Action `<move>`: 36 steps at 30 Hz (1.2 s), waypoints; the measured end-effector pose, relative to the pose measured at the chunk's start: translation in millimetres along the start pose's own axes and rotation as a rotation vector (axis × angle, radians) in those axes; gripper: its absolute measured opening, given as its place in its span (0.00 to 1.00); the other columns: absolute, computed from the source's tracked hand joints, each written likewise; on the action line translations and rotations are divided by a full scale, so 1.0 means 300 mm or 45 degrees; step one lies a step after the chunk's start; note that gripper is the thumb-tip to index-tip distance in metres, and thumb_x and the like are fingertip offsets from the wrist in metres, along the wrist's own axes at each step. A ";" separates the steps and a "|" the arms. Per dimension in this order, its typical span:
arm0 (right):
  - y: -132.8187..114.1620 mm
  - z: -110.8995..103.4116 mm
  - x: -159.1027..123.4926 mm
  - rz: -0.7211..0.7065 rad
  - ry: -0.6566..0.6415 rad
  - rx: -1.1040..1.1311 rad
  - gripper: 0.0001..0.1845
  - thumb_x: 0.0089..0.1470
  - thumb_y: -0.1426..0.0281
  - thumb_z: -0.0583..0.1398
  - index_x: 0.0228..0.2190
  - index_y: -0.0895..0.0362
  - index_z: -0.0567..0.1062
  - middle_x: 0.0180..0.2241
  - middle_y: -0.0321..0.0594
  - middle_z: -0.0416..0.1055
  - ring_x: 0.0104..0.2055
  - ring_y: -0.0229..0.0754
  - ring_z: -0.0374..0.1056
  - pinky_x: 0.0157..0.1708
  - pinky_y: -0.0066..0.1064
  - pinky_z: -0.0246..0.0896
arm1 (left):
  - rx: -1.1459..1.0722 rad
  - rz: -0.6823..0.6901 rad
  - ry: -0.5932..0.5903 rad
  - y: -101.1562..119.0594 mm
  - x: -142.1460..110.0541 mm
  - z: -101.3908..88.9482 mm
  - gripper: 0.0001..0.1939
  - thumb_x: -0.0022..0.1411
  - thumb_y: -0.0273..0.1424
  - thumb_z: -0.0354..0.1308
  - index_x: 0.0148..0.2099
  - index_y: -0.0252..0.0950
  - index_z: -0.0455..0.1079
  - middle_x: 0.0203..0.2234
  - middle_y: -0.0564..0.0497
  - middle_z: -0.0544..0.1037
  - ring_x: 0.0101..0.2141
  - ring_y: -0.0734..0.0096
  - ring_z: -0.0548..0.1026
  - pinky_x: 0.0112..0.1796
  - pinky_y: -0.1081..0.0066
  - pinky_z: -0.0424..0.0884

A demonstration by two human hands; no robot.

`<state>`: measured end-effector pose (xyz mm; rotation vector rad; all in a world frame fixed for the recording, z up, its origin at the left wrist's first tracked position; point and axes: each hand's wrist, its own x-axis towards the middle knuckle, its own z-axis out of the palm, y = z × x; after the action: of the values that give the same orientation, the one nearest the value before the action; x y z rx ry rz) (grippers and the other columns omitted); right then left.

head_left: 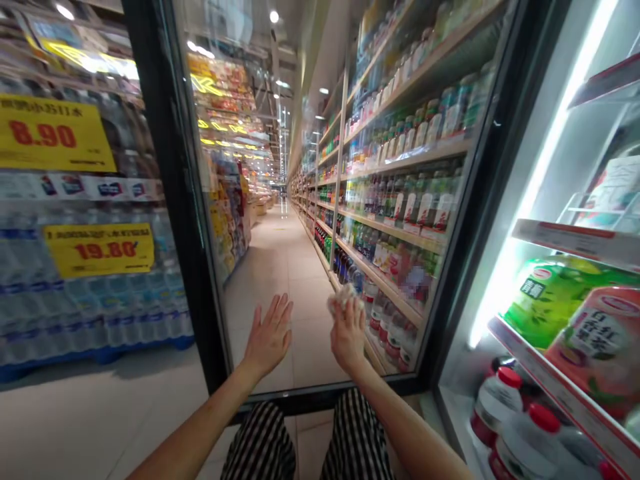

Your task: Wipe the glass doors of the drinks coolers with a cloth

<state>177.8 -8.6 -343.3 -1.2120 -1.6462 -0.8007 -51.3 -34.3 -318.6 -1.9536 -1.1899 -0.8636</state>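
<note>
A glass door (270,267) in a black frame stands open in front of me. My left hand (270,335) lies against the lower part of the glass, fingers stretched out and holding nothing. To its right, my right hand (349,337) presses a crumpled whitish cloth (346,297) to the pane, with the fingers over it. The cloth's lower part is hidden under the fingers.
On the right is a lit cooler with green drink packs (545,300), a pink pack (600,340) and red-capped bottles (497,397). Stacked water bottles (100,307) with yellow price signs (55,133) stand left. The pane shows a shelved aisle. My knees (355,433) are close below the door.
</note>
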 end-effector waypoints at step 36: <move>-0.371 0.048 0.134 -0.984 -0.394 0.307 0.30 0.51 0.78 0.50 0.57 0.56 0.57 0.62 0.40 0.49 0.65 0.43 0.38 0.62 0.48 0.31 | 0.204 -0.153 0.036 -0.200 -0.184 -0.136 0.30 0.59 0.29 0.47 0.63 0.32 0.47 0.60 0.39 0.56 0.61 0.59 0.49 0.58 0.51 0.43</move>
<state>63.6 -15.6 -309.9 -0.5218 -2.4408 -0.8541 -133.6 -72.0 -328.6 -1.7511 -1.3289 -0.8270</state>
